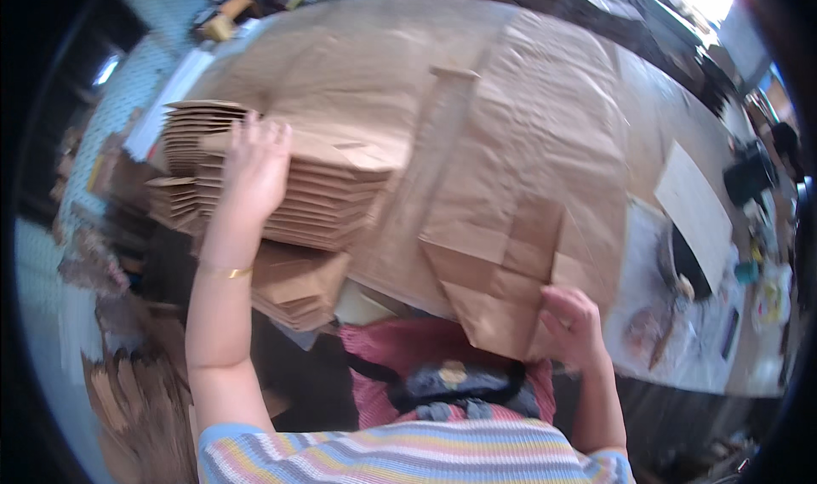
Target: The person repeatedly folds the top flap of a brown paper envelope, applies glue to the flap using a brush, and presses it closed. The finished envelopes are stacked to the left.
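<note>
Brown kraft-paper bags, folded flat and piled in a tall stack [298, 199], sit at the left centre of the frame on the near-left edge of the tabletop [647, 118], which is covered with wide sheets of the same brown paper. The left hand [255, 169] lies flat on top of this stack with its fingers spread and pressing down, so that grip is open-palmed, closed around nothing. A thin gold bangle [230, 272] rings that wrist. A second, lower pile of folded brown bags [298, 288] rests just beneath and in front of the tall stack, and another ragged pile [183, 135] stands behind it toward the upper left.

At the lower centre of the frame, the right hand [572, 322] pinches the lower right edge of a large single brown paper bag [502, 263], thumb on top and fingers curled under; the bag lies creased and partly folded over the tabletop's front edge. A pale rectangular cardboard sheet [694, 203] lies at the right side, near a dark round container [685, 263]. The striped knitted sleeve [383, 454] fills the bottom of the frame.
</note>
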A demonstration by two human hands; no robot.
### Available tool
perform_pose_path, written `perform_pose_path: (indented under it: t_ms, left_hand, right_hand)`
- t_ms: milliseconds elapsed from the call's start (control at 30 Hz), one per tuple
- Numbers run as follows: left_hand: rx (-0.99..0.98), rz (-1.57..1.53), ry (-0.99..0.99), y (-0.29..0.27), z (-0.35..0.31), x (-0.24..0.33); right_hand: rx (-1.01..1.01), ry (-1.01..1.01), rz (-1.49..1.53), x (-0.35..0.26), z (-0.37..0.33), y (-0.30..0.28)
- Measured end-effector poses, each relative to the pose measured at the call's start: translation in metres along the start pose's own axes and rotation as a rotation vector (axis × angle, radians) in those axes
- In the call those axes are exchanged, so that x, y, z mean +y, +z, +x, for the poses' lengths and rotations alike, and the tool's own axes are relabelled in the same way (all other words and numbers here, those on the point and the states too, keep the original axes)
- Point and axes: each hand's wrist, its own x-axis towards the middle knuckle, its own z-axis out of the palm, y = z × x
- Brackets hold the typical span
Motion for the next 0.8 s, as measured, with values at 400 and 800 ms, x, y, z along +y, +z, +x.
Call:
perform_pose_path:
  t_ms: [400, 800]
  left_hand:
    - [-0.373, -1.21, -0.029, 0.016, 0.049, 0.274]
    - [-0.125, -0.545, 0.418, 0.017, 0.027, 0.247]
  right_hand:
    - [0.034, 0.355, -0.445, 0.068, 0.072, -0.011]
    - [-0.31, -0.195, -0.809, 0.068, 0.064, -0.037]
